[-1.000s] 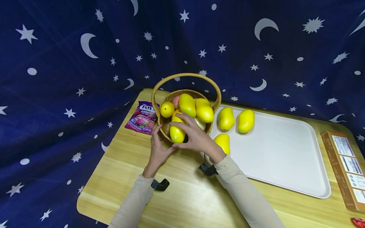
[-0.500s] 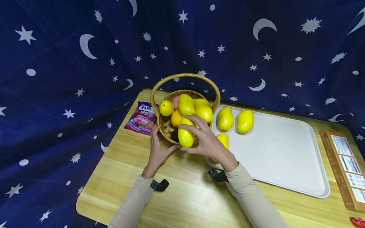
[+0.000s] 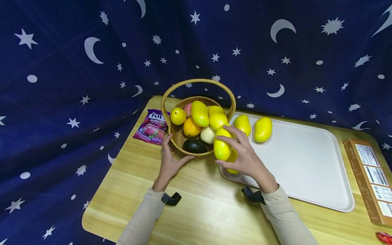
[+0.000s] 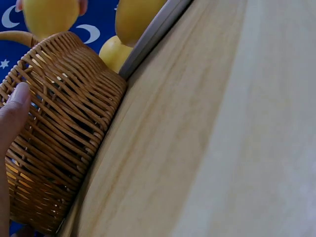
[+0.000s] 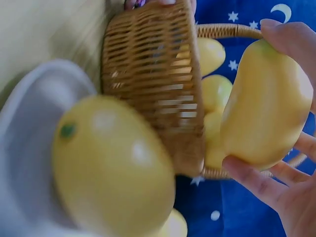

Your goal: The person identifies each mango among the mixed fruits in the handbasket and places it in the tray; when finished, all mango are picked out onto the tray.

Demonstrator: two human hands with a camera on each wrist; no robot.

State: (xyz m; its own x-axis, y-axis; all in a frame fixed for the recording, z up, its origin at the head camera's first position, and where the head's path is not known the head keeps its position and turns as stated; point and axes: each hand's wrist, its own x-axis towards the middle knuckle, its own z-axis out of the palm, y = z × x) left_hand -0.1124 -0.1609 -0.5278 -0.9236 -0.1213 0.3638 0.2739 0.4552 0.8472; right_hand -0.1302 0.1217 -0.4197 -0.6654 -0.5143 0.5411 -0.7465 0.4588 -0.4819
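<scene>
Far left, a purple candy bag [image 3: 151, 127] on the counter [image 3: 196, 214]; next to it the left hand [image 3: 169, 165], fingers spread wide against the fruit-filled basket [image 4: 64, 128]! And here's the right hand [image 3: 247, 157], fingers curled round a yellow mango [image 3: 222, 148] just beside the basket's right rim, near the white tray [image 3: 306, 163]!

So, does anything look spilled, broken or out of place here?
Nothing looks spilled or damaged: the basket stands upright, and the mango held in the right hand looks whole. Only a small red object at the head view's lower right seems odd: it's cut off, so I can't tell what it is.
</scene>
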